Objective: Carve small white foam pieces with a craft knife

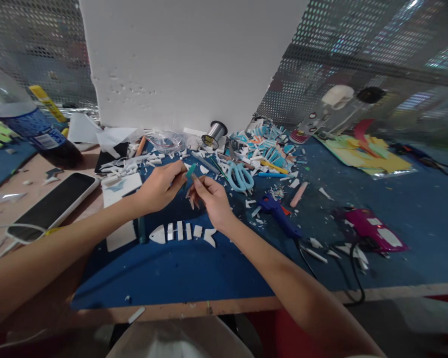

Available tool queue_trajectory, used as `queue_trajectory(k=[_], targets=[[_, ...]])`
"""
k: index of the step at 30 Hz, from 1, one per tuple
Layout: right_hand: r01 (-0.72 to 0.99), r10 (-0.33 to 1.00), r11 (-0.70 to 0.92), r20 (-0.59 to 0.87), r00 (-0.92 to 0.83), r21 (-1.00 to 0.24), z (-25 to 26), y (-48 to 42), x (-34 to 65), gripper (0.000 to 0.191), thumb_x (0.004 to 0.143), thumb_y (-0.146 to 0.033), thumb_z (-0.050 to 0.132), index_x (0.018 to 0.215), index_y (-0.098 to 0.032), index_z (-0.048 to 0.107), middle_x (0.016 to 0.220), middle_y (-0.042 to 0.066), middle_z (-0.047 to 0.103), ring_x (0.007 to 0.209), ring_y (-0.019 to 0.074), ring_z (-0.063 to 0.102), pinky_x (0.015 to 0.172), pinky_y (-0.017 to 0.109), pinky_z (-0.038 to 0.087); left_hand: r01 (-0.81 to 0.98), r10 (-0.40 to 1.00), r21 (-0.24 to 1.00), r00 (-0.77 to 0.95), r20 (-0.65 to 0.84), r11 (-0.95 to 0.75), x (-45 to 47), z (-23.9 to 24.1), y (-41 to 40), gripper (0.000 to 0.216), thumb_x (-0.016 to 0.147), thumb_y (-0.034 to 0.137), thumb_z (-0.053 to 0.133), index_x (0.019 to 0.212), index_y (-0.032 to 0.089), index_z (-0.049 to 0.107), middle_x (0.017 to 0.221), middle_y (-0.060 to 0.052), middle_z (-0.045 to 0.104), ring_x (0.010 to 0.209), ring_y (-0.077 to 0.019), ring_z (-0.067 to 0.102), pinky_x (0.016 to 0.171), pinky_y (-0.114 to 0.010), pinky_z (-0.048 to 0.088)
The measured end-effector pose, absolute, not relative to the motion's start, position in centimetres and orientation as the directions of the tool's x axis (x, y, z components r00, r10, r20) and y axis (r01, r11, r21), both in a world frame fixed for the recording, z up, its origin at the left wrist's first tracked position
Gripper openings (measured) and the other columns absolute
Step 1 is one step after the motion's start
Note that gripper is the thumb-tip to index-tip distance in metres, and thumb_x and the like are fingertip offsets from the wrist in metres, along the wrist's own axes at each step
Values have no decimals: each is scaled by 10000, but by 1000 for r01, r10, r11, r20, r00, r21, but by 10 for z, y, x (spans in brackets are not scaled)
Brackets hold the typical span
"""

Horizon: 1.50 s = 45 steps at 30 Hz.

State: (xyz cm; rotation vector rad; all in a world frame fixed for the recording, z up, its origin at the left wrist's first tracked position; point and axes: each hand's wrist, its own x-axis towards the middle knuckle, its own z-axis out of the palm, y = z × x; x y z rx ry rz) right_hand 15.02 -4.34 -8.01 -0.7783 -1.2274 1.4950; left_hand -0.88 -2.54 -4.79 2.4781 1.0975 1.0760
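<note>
My left hand [162, 185] is closed in a pinch around a small teal piece [190, 171], which sticks out past the fingertips. Close beside it, my right hand [213, 200] has thumb and forefinger brought together near the teal piece's lower end. Whatever those right fingers hold is too small to make out. On the blue mat [164, 283] below the hands lies a row of white pieces shaped like a fish skeleton: a pointed head [158, 234], several short bars, and a forked tail [210, 237].
Light-blue scissors [240, 177] lie by a heap of white and blue scraps [269, 144]. A wire spool [215, 134] stands behind. Rightward are a blue glue gun [280, 215] and a magenta packet [375, 229]. Leftward lie a phone [54, 206] and a tilted cola bottle [37, 129].
</note>
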Motion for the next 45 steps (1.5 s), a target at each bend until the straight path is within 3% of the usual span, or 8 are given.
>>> queue_trajectory(k=[7,17,20,23,27,33,38,45], targets=[[-346,953,12,116,-281,-938,-79,-44,150,335,794,-492,610,665,-190,547,560,-38,556,435,76,482,442,233,375,530,731,506,437,524,-680,-8,-46,-26,220,881,201,402,665,204,356,554,35,404,476,-100,366,491,-226,276],[-245,958,58,122,-258,-968,-73,-47,152,337,816,-451,599,614,-189,534,445,-68,471,363,60,397,416,232,311,628,798,504,375,471,-593,-12,-48,-22,252,911,265,357,668,203,351,528,41,409,448,-88,388,473,-209,304],[-241,968,62,117,-223,-969,-74,-45,153,340,806,-453,608,602,-190,536,438,-69,455,363,57,372,413,231,298,779,839,380,323,437,-498,-17,-48,-13,206,902,233,354,706,193,405,559,15,476,497,-112,454,512,-225,336],[-256,977,73,121,-177,-964,-75,-44,154,347,808,-455,604,597,-188,536,431,-74,426,364,52,335,415,231,290,899,874,89,389,290,-430,-22,-52,-6,193,902,232,337,826,163,500,697,-54,589,644,-175,566,575,-261,379],[-312,982,96,141,-124,-945,-77,-43,154,355,819,-456,596,601,-191,502,430,-80,391,370,52,296,404,231,252,841,843,-187,530,96,-508,-24,-65,-4,271,920,276,319,908,128,546,820,-116,636,811,-238,602,641,-296,418],[-289,970,239,239,33,-927,-77,-44,155,356,835,-465,576,623,-200,471,438,-85,367,379,56,283,404,232,245,786,805,-254,592,49,-563,-20,-71,-6,256,923,244,338,931,145,574,869,-109,654,850,-239,591,662,-304,428],[-292,965,259,258,41,-921,-77,-44,156,356,839,-461,575,622,-202,463,436,-87,365,375,56,277,393,232,233,742,763,-253,646,23,-621,-20,-71,-7,190,876,127,391,922,139,575,860,-101,663,832,-237,597,620,-298,414],[-264,961,277,271,60,-924,-80,-42,157,350,865,-429,553,616,-207,446,431,-92,339,376,62,269,418,238,279,790,787,-235,603,127,-567,-18,-75,-8,264,912,259,384,880,116,603,810,-132,665,822,-262,607,611,-316,405]])
